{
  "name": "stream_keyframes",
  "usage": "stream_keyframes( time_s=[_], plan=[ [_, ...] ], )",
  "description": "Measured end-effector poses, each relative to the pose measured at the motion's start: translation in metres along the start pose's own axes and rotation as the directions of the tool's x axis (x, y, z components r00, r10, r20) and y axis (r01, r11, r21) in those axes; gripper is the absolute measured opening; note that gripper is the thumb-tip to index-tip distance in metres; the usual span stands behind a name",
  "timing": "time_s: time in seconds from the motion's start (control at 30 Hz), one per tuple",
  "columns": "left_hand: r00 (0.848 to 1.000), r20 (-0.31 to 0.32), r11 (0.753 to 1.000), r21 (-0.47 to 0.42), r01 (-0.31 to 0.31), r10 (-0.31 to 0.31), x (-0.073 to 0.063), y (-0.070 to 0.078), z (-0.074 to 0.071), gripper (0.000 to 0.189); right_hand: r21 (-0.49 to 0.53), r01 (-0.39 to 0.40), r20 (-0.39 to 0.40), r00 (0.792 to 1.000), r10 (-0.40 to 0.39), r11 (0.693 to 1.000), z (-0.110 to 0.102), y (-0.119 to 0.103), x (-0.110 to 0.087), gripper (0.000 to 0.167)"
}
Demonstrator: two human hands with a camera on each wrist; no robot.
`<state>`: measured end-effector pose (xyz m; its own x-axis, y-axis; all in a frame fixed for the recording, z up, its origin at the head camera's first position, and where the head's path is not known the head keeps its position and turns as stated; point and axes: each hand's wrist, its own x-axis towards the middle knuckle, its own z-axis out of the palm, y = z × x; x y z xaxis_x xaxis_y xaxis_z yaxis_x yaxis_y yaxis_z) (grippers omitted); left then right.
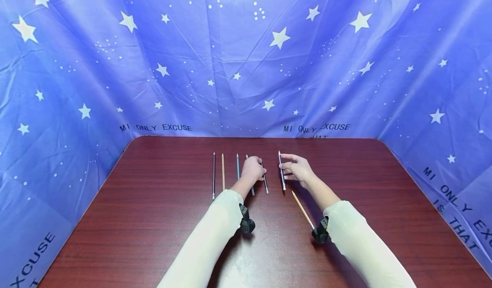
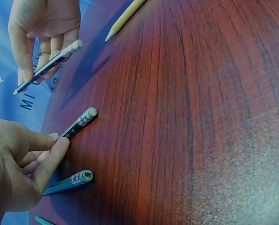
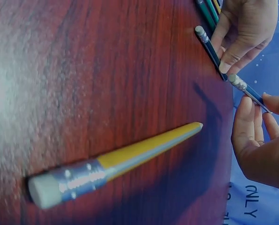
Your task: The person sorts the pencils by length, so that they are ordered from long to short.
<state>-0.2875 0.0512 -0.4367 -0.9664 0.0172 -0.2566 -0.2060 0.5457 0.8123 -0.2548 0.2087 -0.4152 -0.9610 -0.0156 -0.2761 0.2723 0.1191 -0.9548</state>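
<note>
In the head view my left hand pinches a black pencil between thumb and fingers. This pencil's metal band and pale eraser stick out toward me in the left wrist view, close over the table. To the right, my right hand holds a dark pencil with a pale stripe and a white eraser, tip pointing away from me. Its shadow falls on the wood, apart from it. A teal-dark pencil lies beside the left hand, partly hidden by it. Below the right hand rests a yellow pencil, slanted.
Left of the left hand, a black pencil, a yellow pencil and a teal pencil lie roughly parallel on the reddish-brown table. A blue star-printed curtain hangs along the table's back and sides.
</note>
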Motion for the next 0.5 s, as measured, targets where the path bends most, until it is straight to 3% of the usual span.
stream_keyframes(
  time_s=[0.5],
  plan=[
    [1.0, 0.011, 1.0, 0.004, -0.004, 0.004, -0.0001, -0.0001, 0.0003, 0.039, -0.005, -0.022, -0.009, 1.0, 0.022, 1.0, 0.0074, 0.0096, 0.0102, 0.052]
  ],
)
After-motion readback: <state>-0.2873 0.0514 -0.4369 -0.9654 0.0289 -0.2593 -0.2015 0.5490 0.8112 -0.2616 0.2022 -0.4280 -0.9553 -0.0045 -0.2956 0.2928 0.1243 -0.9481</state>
